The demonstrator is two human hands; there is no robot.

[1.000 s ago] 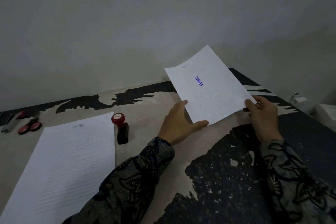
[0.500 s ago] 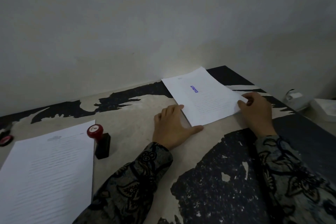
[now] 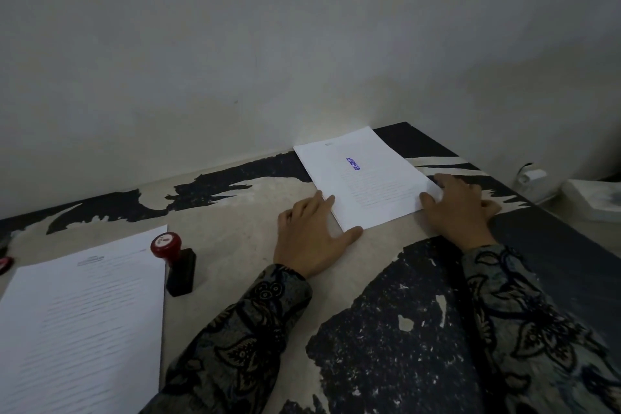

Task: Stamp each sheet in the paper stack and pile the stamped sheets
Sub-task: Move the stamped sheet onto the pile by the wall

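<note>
A pile of stamped sheets [image 3: 361, 180] lies flat at the far right of the table, its top sheet bearing a blue stamp mark. My left hand [image 3: 314, 239] rests flat against the pile's near-left corner, fingers spread along its edges. My right hand [image 3: 458, 203] presses on the pile's near-right corner, fingers on the paper. The unstamped paper stack [image 3: 84, 323] lies at the near left. A stamp [image 3: 176, 262] with a red knob and black base stands upright just right of that stack, apart from both hands.
The table [image 3: 235, 212] has a worn cream and black top and stands against a pale wall. A red item [image 3: 5, 264] lies at the far left edge. A white box [image 3: 591, 198] and a white fitting [image 3: 531, 176] sit off the table's right side.
The stamped sheet, held tilted in the air a second ago, has come down flat onto the pile. Both hands moved down with it and now lie at its near corners.
</note>
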